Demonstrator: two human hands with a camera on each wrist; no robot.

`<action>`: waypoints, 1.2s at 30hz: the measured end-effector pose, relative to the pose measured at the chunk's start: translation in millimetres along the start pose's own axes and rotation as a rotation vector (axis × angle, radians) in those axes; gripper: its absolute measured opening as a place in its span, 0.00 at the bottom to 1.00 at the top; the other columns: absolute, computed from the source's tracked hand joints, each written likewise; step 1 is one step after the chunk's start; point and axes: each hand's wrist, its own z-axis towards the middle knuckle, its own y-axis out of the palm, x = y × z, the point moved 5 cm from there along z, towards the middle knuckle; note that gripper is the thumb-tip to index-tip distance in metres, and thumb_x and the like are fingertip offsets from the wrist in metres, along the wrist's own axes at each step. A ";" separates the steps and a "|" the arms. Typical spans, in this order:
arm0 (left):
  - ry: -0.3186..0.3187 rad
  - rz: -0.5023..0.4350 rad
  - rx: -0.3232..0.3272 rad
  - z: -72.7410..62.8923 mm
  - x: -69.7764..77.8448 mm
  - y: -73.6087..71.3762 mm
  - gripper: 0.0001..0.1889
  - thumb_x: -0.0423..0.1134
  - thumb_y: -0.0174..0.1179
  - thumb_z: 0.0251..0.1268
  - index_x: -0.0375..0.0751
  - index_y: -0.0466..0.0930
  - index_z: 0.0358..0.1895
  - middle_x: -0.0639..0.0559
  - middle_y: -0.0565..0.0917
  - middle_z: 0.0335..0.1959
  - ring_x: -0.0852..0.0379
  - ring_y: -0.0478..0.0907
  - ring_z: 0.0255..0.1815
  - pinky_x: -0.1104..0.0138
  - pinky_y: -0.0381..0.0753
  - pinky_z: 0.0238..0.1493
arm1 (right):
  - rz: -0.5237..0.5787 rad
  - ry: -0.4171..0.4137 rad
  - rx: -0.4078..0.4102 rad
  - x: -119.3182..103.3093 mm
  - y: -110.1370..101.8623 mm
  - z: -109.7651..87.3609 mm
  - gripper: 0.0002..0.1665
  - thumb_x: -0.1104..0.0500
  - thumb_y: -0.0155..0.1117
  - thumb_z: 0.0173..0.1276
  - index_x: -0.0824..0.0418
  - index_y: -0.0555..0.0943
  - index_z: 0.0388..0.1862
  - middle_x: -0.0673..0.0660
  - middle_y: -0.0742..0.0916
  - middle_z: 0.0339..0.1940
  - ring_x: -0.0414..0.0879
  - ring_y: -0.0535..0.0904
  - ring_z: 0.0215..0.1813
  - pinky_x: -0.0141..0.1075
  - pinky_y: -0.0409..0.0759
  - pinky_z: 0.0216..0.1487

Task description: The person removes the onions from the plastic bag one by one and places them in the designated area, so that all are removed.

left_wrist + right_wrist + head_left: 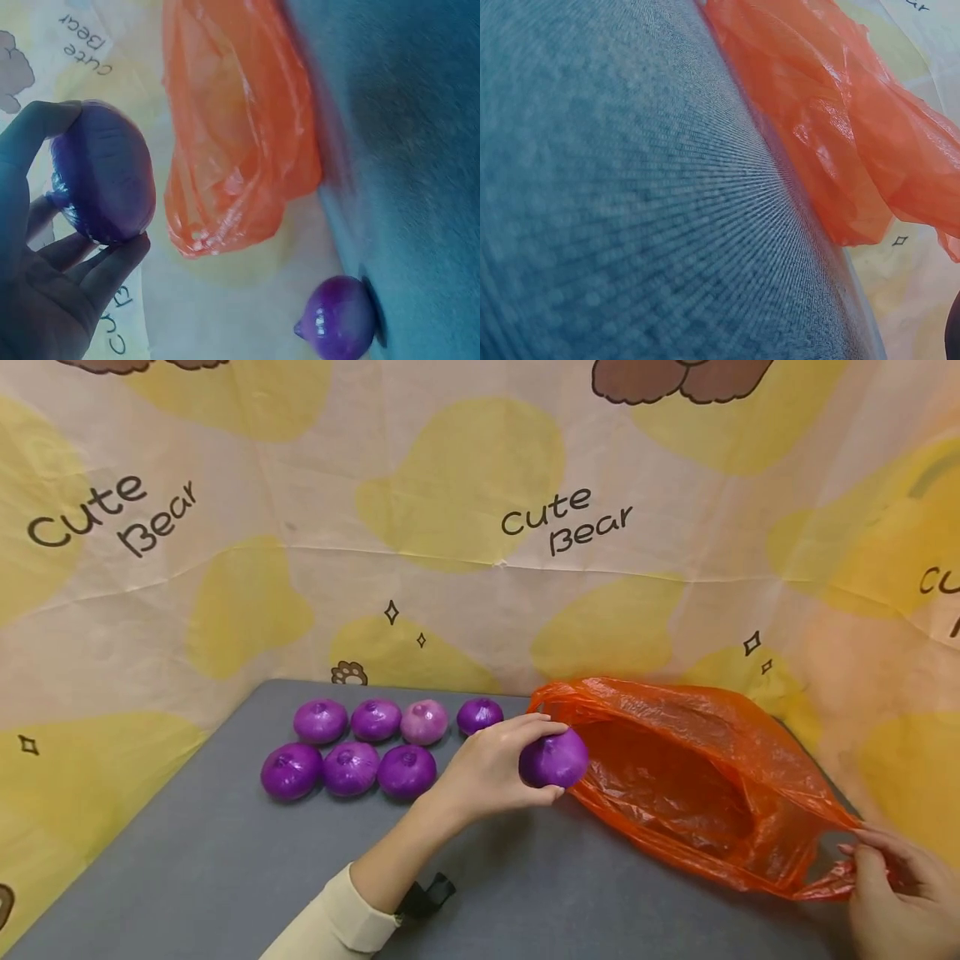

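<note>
My left hand (495, 768) holds a purple onion (558, 758) between thumb and fingers, at the left edge of an orange plastic bag (675, 777). The left wrist view shows that onion (105, 172) raised off the table, with the bag (232, 127) beside it. At the lower right, my right hand (903, 889) pinches the bag's near right end. The bag's mouth gapes toward me, and no onion shows inside it. Only the bag (840, 120) and the tabletop appear in the right wrist view.
Several purple onions stand in two rows on the grey table (225, 860), left of the bag. One onion (480, 716) sits at the back, just behind my left hand. A patterned "Cute Bear" cloth (450, 485) hangs behind the table.
</note>
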 end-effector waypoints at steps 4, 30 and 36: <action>-0.064 0.017 -0.029 -1.6 -12.5 1.1 0.33 0.54 0.75 0.51 0.55 0.78 0.64 0.56 0.82 0.64 0.57 0.81 0.63 0.60 0.83 0.61 | -0.013 0.003 0.004 -1.7 -0.2 -1.2 0.11 0.73 0.58 0.67 0.77 0.87 0.40 0.25 0.84 0.34 0.17 0.80 0.27 0.12 0.73 0.27; -0.319 0.055 -0.187 -11.2 -76.6 7.0 0.31 0.52 0.75 0.49 0.51 0.79 0.60 0.54 0.86 0.56 0.54 0.85 0.54 0.55 0.83 0.59 | -0.026 0.028 -0.013 -3.1 2.5 -0.7 0.11 0.73 0.59 0.68 0.79 0.86 0.41 0.27 0.84 0.36 0.18 0.78 0.24 0.13 0.74 0.26; -0.332 0.053 -0.225 -15.4 -85.6 12.9 0.31 0.50 0.75 0.49 0.48 0.79 0.59 0.51 0.86 0.55 0.51 0.85 0.54 0.54 0.82 0.60 | -0.038 0.031 -0.020 -1.5 2.0 -0.8 0.11 0.73 0.58 0.69 0.77 0.87 0.41 0.28 0.84 0.37 0.17 0.78 0.26 0.12 0.73 0.27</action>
